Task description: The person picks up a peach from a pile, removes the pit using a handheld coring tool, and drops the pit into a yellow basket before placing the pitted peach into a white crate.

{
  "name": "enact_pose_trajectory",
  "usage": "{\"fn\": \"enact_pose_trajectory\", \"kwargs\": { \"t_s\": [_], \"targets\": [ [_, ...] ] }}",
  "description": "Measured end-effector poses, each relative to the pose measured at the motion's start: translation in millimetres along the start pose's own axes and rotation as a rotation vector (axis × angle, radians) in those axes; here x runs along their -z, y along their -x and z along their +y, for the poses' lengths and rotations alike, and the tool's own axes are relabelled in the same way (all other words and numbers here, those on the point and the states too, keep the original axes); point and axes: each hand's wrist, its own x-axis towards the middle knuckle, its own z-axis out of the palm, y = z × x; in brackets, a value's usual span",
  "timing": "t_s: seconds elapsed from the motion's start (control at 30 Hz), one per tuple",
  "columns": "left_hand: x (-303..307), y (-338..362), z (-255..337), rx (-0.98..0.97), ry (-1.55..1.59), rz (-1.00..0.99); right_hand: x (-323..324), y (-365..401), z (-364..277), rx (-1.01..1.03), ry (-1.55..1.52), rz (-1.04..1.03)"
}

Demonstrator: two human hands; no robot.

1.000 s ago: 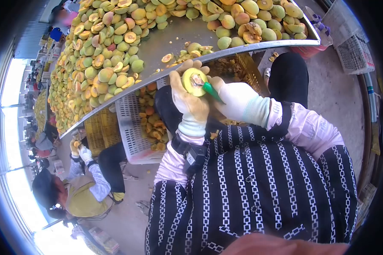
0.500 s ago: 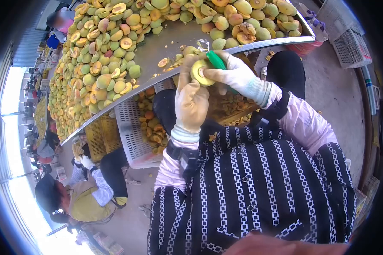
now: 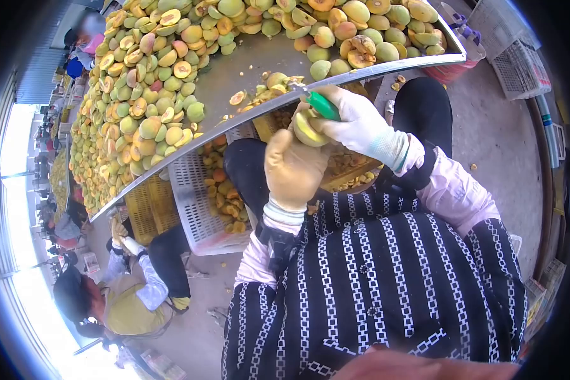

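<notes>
Both of my hands wear pale gloves, stained yellowish on the left one. My right hand is wrapped round a green-handled tool whose metal end points up and left. Its fingertips also touch a yellow-green fruit piece. The palm of my left hand faces up below that piece, with its fingers bent around the fruit's left side and partly hidden behind it. The fruit is just in front of the metal table edge, close to small fruit scraps on the table.
Halved fruits are heaped on the metal table. Below its edge stand a white crate with fruit pieces and a yellow crate. A co-worker sits at the lower left. More crates stand at the upper right.
My left hand has turned palm up and shifted slightly right and down. The fruit piece has tilted and moved slightly right and down, and the green tool has moved slightly down.
</notes>
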Motion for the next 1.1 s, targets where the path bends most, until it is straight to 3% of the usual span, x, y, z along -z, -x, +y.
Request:
{"fn": "enact_pose_trajectory", "kwargs": {
  "t_s": [0.03,0.07,0.1,0.17,0.2,0.23,0.43,0.5,0.63,1.1],
  "targets": [
    [-5,1,2,0.066,0.102,0.037,2,-3,-6,-0.001,0.209,-0.041],
    [-2,1,4,0.080,0.098,0.063,1,-5,-4,0.136,0.332,-0.014],
    [9,0,3,0.077,0.099,0.067,-2,-5,-3,0.136,0.329,-0.017],
    [33,-2,2,-0.020,0.071,-0.109,-7,-7,-2,0.254,0.368,-0.031],
    [22,-2,1,-0.101,-0.004,0.166,-4,-6,-13,0.150,0.138,-0.020],
    [21,-1,4,-0.112,-0.003,0.171,0,-3,-20,-0.047,0.075,0.007],
    [15,-3,10,-0.333,-0.180,0.250,-1,27,-15,0.230,0.665,-0.017],
    [8,-2,8,-0.349,-0.219,0.242,-5,34,-17,0.175,0.736,-0.110],
    [6,-5,4,-0.428,-0.345,0.337,-10,33,-16,0.263,0.920,-0.112],
    [5,1,-7,-0.495,-0.447,0.417,-23,27,-12,0.296,1.094,-0.196]
  ]
}}
